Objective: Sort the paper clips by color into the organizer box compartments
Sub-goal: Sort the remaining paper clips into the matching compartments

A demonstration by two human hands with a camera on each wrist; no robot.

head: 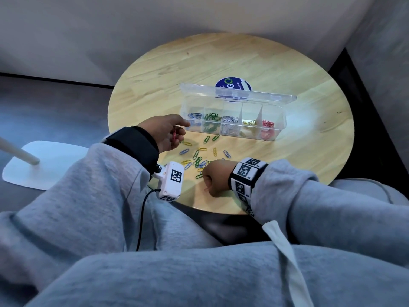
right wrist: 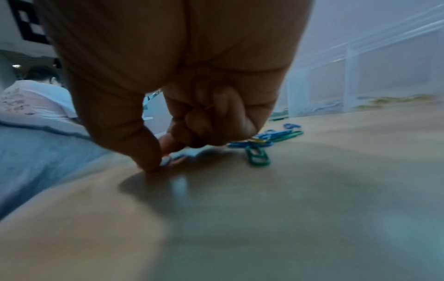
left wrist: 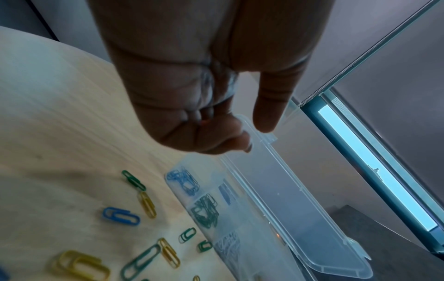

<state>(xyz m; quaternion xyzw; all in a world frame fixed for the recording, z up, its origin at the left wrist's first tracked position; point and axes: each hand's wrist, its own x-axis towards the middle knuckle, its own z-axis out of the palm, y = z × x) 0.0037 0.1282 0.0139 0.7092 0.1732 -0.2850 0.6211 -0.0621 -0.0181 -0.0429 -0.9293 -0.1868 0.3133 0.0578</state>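
Observation:
A clear organizer box (head: 281, 129) stands mid-table with its lid (head: 239, 94) tipped open at the back. Left to right, its compartments hold blue, green, white, yellow and red clips. My left hand (head: 177, 131) hovers by the box's left end. It pinches a red paper clip (head: 174, 135), and the index finger points at the box. Loose blue, green and yellow clips (head: 199, 158) lie in front of the box. My right hand (head: 207, 180) is curled at the near edge of that pile. In the right wrist view its thumb and index finger (right wrist: 165, 157) pinch down on the tabletop on a small clip whose colour I cannot tell.
The round wooden table (head: 287, 63) carries a blue round sticker (head: 233, 84) behind the box. A white lamp base (head: 44, 165) sits on the floor at the left. My grey-clad legs are against the table's near edge. Another person (right wrist: 36, 98) sits far off.

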